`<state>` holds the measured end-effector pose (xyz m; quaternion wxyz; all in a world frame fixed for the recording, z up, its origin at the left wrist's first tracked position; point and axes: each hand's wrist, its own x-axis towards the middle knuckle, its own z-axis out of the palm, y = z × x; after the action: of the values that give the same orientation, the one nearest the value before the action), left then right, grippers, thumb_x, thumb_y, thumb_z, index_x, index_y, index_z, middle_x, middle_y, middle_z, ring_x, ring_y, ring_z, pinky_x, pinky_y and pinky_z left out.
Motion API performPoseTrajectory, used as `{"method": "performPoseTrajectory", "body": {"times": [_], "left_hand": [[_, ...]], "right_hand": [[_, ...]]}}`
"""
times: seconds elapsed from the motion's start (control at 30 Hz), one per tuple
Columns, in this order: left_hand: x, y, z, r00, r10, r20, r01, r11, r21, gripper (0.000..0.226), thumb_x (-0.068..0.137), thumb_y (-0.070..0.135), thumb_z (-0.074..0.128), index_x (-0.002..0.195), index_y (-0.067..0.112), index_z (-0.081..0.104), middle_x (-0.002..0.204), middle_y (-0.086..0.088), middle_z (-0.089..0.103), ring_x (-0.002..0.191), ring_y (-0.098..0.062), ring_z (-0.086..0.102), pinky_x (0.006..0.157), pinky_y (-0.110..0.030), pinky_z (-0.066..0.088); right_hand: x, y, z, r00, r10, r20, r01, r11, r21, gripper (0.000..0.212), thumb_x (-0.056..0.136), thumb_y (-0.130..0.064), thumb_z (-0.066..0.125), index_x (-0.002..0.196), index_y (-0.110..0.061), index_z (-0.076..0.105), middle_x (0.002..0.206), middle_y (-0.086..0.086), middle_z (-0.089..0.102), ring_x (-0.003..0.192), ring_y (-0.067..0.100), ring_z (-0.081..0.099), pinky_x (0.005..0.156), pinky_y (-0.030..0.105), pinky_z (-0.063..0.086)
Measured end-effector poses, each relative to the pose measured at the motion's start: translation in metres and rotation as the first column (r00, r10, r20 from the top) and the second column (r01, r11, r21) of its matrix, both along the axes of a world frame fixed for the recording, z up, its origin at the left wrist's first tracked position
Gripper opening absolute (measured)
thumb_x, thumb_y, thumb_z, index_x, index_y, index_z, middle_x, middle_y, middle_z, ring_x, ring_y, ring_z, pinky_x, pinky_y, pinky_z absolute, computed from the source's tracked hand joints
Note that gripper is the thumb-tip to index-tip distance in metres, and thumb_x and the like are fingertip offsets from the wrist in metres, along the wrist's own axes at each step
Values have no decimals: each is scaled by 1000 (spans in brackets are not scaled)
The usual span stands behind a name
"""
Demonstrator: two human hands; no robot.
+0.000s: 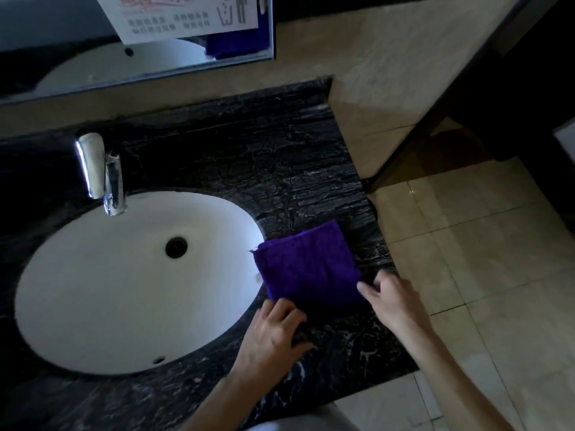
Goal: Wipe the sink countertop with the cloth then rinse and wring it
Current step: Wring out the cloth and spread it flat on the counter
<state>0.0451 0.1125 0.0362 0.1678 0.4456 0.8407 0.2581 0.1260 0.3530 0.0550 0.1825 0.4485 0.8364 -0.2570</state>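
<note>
Starting at the left, the tap (99, 169) stands behind the basin (93, 290), both untouched. The cloth (308, 262), folded flat, lies on the counter (280, 157) just right of the basin, one corner over the rim. It sits directly ahead of both hands. The left hand (273, 334) pinches the near-left corner, fingers curled; the right hand (395, 300) grips the near-right corner. Neither is nearer. Its long axis runs left to right, so wiping likely pushes away.

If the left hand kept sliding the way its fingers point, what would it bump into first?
Probably the purple cloth. The left hand points up and right at the cloth's near edge, its fingertips already at or touching it.
</note>
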Motion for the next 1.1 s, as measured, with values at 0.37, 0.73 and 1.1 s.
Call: {"method": "performPoseTrajectory", "body": {"times": [0.37, 0.73, 1.1], "left_hand": [[6, -9, -9, 992, 55, -115, -49, 997, 51, 22, 74, -8, 82, 91, 2, 73, 106, -12, 67, 79, -26, 62, 64, -37, 59], [-4, -18, 31, 998, -5, -70, 14, 992, 124, 23, 79, 0, 77, 97, 11, 70, 89, 1, 70, 76, -20, 66, 67, -36, 57], [-70, 24, 75, 784, 303, 541, -485, 844, 231, 18, 79, 16, 59, 91, 25, 71, 81, 1, 74, 74, -18, 69, 65, -29, 55]], "right_hand": [[30, -16, -13, 887, -347, -305, 250, 915, -316, 18, 99, -12, 62, 86, -13, 49, 75, 11, 68, 60, 23, 73, 64, 46, 60], [56, -15, 35, 730, -426, -534, 72, 825, -560, 31, 96, 4, 62, 118, -15, 73, 88, 16, 76, 84, 22, 75, 80, 23, 59], [-7, 21, 64, 694, -176, -698, -67, 950, -306, 4, 99, -18, 64, 101, -17, 68, 91, 8, 70, 80, 17, 64, 71, 27, 51]]}}
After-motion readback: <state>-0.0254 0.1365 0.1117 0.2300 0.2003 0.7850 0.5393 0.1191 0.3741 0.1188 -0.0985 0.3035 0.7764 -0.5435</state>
